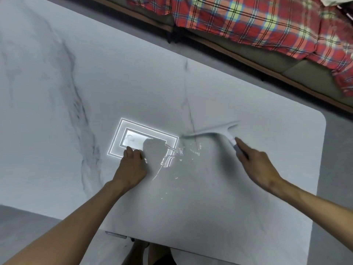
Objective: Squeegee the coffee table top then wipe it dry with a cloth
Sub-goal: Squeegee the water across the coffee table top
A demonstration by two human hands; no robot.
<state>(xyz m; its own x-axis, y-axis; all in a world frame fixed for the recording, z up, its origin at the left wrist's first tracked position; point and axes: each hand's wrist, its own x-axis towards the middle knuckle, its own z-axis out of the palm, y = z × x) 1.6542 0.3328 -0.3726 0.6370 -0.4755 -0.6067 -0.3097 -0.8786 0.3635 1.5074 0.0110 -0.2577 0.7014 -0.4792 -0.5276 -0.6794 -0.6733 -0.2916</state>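
The coffee table (133, 83) has a pale grey marble top with dark veins and fills most of the head view. My right hand (256, 165) grips the handle of a white squeegee (212, 131), whose blade rests on the top right of centre, blurred by motion. Streaks of water (179, 152) glisten just below and left of the blade. My left hand (131, 165) rests on the table with fingers curled, holding nothing, beside the bright reflection of a ceiling light (141, 139). No cloth is in view.
A sofa (286, 60) draped with a red plaid blanket (267, 22) runs along the far side, across a strip of grey floor. The table's rounded right corner (321, 119) and near edge (210, 251) are close to me. My legs show below the near edge.
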